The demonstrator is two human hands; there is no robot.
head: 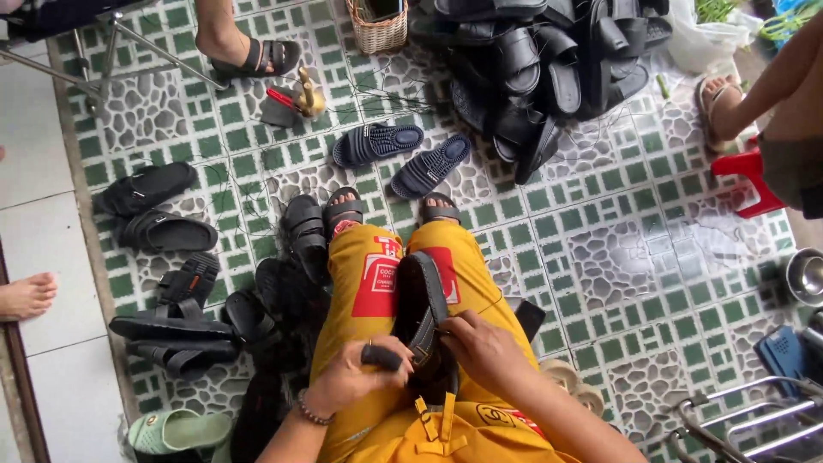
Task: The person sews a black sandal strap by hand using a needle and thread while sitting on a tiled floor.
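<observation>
Black sandal on my lap, toe pointing away. Left hand curled round small dark tool; right hand pinching sandal's heel edge. I judge it light, rubbery, flexible; best held by sole rim, not strap. Sandal pile lies on floor beyond.

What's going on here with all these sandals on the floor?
A person seated in yellow clothes holds a black sandal on their lap. The right hand grips the sandal, while the left hand holds a small dark tool against it. A pile of black sandals lies ahead on the tiled floor.
</observation>
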